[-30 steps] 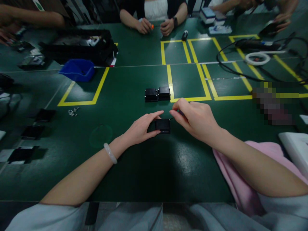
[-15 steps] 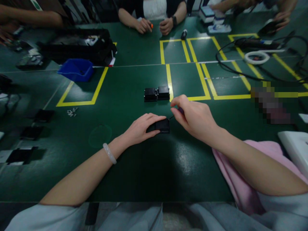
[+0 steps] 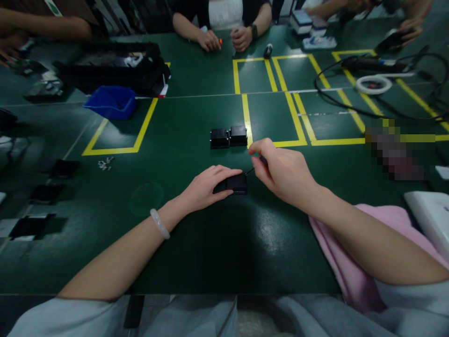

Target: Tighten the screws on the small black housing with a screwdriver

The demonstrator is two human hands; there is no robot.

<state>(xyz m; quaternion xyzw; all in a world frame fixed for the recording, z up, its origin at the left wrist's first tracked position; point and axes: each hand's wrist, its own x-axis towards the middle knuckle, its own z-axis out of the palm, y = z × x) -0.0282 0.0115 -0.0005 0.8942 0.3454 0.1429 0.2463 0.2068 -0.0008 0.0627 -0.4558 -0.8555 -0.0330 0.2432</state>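
My left hand (image 3: 206, 187) is closed around a small flat black box (image 3: 237, 182) on the green table, fingers along its far side and thumb along its near side. My right hand (image 3: 280, 168) pinches a screwdriver (image 3: 249, 171) whose handle is mostly hidden by the fingers. Its thin dark shaft slants down to the far right corner of the box; the tip is too small to make out. Just beyond, two similar black boxes (image 3: 229, 136) stand side by side with small shiny screws at their edges.
A small pile of screws (image 3: 104, 163) lies to the left, near a blue bin (image 3: 112, 102) and a black tray (image 3: 115, 65). Black parts (image 3: 45, 193) line the left. Pink cloth (image 3: 368, 234) lies under my right forearm. Cables (image 3: 326, 96) curl at right. Other people's hands (image 3: 242, 39) rest across the table.
My hands, the box and the screwdriver keep almost the same place. Across the table, a co-worker's hands have shifted slightly.
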